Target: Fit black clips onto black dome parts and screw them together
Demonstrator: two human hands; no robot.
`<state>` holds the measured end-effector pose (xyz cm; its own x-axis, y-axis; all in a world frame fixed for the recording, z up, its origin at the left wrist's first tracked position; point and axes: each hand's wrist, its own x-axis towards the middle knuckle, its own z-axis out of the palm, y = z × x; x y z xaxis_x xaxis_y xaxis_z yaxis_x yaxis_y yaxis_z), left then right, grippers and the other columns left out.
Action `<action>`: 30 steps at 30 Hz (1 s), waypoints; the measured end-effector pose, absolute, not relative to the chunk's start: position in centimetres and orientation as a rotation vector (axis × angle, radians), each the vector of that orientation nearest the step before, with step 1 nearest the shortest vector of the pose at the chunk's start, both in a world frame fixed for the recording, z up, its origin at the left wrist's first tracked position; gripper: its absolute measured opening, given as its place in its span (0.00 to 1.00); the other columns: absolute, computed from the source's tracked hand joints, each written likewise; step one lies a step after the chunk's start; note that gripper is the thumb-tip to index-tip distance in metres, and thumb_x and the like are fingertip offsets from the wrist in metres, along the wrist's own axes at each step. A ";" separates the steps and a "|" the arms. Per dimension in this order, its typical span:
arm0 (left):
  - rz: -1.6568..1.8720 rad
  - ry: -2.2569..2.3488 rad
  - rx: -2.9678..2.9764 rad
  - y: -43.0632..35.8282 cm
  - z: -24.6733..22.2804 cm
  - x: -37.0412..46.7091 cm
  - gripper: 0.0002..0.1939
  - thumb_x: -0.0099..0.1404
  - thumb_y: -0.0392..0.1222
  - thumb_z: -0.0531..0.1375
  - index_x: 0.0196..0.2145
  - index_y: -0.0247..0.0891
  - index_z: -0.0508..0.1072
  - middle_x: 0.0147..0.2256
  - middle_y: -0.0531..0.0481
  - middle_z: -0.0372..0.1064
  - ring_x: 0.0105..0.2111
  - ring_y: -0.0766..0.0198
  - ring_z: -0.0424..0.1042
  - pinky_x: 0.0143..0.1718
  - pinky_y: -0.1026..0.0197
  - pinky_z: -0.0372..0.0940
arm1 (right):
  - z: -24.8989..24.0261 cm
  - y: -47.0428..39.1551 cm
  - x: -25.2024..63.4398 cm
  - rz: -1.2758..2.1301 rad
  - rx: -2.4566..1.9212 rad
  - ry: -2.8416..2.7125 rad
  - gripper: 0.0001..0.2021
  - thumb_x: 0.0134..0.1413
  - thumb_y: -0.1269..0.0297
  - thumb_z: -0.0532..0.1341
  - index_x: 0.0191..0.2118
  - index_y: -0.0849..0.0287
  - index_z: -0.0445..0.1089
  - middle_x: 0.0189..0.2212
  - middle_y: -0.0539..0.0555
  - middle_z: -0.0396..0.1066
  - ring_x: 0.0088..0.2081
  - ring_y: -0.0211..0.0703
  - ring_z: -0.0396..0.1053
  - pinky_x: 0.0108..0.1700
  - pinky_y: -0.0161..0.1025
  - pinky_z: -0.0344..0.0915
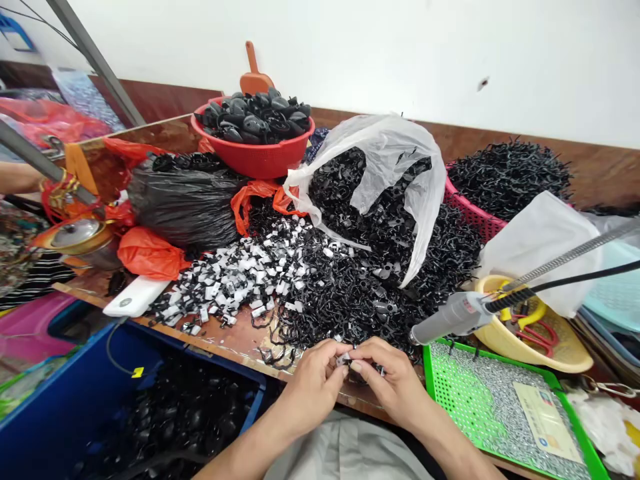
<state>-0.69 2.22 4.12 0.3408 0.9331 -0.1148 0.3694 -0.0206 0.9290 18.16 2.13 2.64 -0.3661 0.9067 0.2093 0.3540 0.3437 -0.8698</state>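
While the left hand point(311, 379) and right hand point(395, 383) pinch it, the small part point(343, 359) looks whitish-grey and partly hidden

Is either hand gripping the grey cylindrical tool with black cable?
No, the left hand and right hand meet at a small pale piece; the grey cylindrical tool is untouched.

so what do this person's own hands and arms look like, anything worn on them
The left hand and right hand are bare, with no gloves, rings or bracelets visible. Both forearms are uncovered as far as the picture shows, with no sleeve or watch in sight. Light grey cloth, apparently clothing, shows between them.
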 end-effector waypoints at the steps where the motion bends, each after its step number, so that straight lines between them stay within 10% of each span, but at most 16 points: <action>1: 0.707 1.207 1.583 2.2 4.2 -0.7 0.14 0.62 0.35 0.56 0.43 0.41 0.76 0.38 0.47 0.74 0.35 0.61 0.71 0.39 0.61 0.66 | 2.5 2.1 18.0 0.956 -1.121 -1.873 0.08 0.62 0.66 0.57 0.43 0.54 0.73 0.34 0.53 0.73 0.35 0.41 0.72 0.39 0.38 0.67; 19: 0.842 1.230 1.378 1.6 3.5 -0.1 0.12 0.63 0.41 0.58 0.44 0.42 0.76 0.43 0.43 0.74 0.42 0.56 0.74 0.44 0.57 0.68 | 2.8 2.1 17.5 0.892 -1.115 -1.866 0.07 0.63 0.68 0.56 0.41 0.54 0.72 0.34 0.53 0.72 0.35 0.40 0.71 0.39 0.38 0.68; 30: 0.790 1.162 1.220 5.7 3.8 2.0 0.11 0.57 0.37 0.58 0.37 0.35 0.75 0.24 0.52 0.69 0.23 0.66 0.67 0.25 0.65 0.63 | 2.6 3.3 17.3 0.323 -1.278 -2.023 0.16 0.54 0.72 0.59 0.49 0.57 0.67 0.37 0.57 0.71 0.39 0.50 0.69 0.40 0.47 0.69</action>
<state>1.96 5.73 3.79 0.2664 0.9334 -0.2403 0.1196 0.2154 0.9692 17.32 3.34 2.58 -0.2578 0.8639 0.4327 0.6860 0.4790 -0.5476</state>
